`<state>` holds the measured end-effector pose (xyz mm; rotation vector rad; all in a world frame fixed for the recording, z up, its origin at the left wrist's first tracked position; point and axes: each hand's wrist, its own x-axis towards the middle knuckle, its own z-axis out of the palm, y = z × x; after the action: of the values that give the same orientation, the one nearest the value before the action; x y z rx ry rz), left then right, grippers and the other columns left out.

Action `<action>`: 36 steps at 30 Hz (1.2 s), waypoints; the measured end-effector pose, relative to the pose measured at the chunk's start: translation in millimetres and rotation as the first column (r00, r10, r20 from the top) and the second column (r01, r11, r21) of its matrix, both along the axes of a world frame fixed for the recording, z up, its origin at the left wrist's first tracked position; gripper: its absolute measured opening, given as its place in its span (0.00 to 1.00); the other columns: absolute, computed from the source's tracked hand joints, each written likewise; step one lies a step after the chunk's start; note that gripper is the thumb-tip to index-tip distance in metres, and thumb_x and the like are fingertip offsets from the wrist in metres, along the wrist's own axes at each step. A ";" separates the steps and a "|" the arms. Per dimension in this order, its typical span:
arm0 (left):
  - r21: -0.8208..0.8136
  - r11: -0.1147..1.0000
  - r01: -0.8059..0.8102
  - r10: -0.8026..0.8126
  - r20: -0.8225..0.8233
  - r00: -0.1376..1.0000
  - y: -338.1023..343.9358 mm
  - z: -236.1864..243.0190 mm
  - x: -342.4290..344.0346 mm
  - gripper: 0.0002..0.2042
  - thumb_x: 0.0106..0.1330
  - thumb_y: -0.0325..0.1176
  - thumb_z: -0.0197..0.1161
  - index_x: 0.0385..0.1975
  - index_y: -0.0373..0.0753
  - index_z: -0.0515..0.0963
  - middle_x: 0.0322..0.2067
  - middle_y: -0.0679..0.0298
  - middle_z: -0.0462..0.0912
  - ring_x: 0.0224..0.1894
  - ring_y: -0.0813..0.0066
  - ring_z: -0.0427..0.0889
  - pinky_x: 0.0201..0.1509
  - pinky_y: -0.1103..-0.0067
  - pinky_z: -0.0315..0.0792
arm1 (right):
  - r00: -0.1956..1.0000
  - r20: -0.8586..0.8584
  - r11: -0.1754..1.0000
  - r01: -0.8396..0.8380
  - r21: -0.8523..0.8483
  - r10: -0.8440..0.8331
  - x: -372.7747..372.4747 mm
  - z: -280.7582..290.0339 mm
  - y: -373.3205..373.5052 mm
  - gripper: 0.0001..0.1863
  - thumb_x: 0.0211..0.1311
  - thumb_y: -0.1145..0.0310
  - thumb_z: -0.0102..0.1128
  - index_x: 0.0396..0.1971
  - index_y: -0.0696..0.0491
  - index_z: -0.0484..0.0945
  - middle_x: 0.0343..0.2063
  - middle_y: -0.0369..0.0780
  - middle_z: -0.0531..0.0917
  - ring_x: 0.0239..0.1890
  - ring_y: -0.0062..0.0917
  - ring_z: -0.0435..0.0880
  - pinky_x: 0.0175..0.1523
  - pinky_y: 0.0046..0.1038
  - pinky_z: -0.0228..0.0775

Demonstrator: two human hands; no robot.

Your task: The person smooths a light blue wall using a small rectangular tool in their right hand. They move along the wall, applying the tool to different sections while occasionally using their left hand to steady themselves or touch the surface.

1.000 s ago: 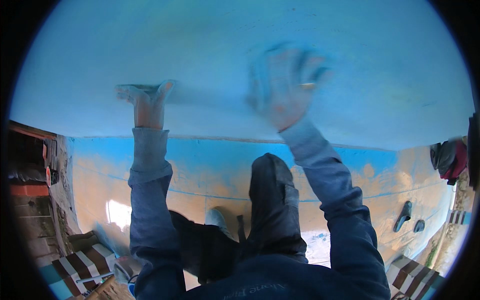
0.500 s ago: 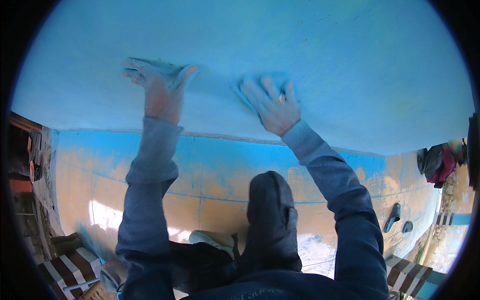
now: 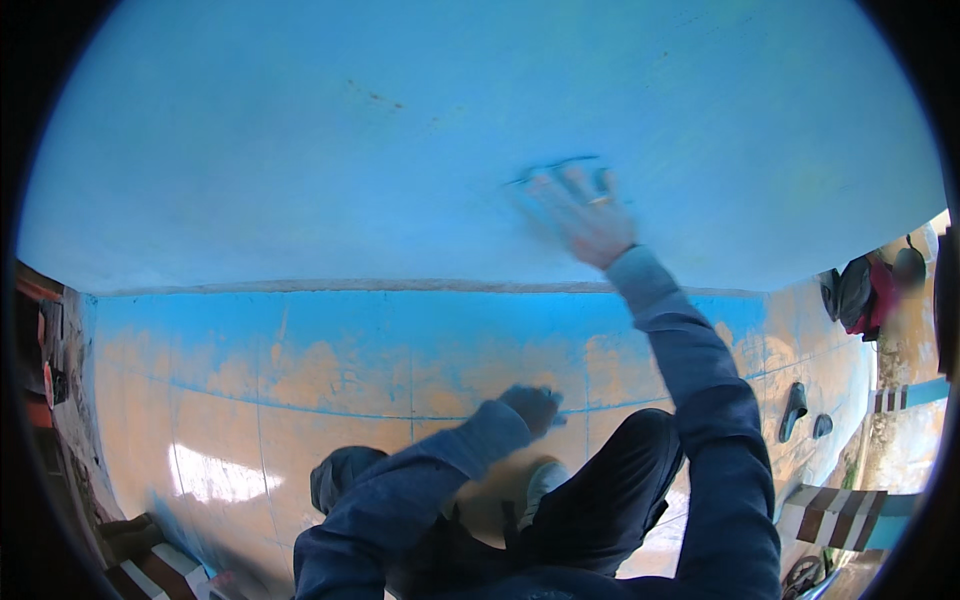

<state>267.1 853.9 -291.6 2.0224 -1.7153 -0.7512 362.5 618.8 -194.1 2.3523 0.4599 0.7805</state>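
Note:
My right hand (image 3: 592, 222) is pressed against the light blue wall (image 3: 300, 180), blurred by motion, with a ring on one finger. Under its fingers lies a thin sheet (image 3: 556, 164) that looks like sandpaper; only its dark edge shows past the fingertips. The hand and sheet carry blue dust. My left hand (image 3: 534, 408) is off the wall, low over the floor between my knees. It is dusty and in shadow, its fingers too smeared to read.
Blue dust covers the tan tiled floor (image 3: 330, 400) along the wall's foot. Dark slippers (image 3: 793, 411) lie to the right. Bags (image 3: 870, 295) hang at the far right, above a brown-and-white striped ledge (image 3: 830, 515). Another striped ledge (image 3: 150, 575) is at the lower left.
My left hand has come off the wall and down toward my knees. My right hand has shifted slightly right and down along the wall with the sheet. My legs have changed position.

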 end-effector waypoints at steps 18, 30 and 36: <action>0.210 0.962 -0.174 0.199 -0.105 0.974 -13.1 24.1 12.5 0.17 0.61 0.48 0.51 0.38 0.40 0.74 0.39 0.58 0.77 0.43 0.60 0.77 0.46 0.67 0.71 | 0.902 0.410 0.950 0.000 0.311 -0.134 54.8 103.0 80.0 0.28 0.55 0.61 0.47 0.59 0.44 0.62 0.63 0.33 0.56 0.65 0.35 0.52 0.62 0.51 0.44; 0.221 0.951 -0.217 0.252 -0.144 0.957 -16.5 28.0 20.5 0.15 0.60 0.44 0.54 0.40 0.41 0.75 0.43 0.56 0.76 0.47 0.60 0.75 0.48 0.67 0.70 | 0.965 0.257 0.978 -0.006 0.211 -0.050 52.9 102.9 77.1 0.29 0.52 0.61 0.50 0.58 0.44 0.63 0.63 0.34 0.56 0.64 0.38 0.52 0.61 0.54 0.42; 0.182 0.975 -0.125 0.148 -0.123 0.981 -8.5 36.9 15.0 0.18 0.62 0.47 0.51 0.41 0.40 0.73 0.44 0.59 0.75 0.49 0.59 0.73 0.50 0.67 0.69 | 0.977 -0.211 0.960 -0.081 -0.267 0.024 80.5 59.5 130.2 0.30 0.51 0.63 0.50 0.58 0.44 0.62 0.63 0.36 0.55 0.65 0.36 0.50 0.63 0.52 0.42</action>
<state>282.0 845.4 -254.7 2.1237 -1.4629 -0.9966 443.0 749.0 -134.5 2.1743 0.6765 0.4621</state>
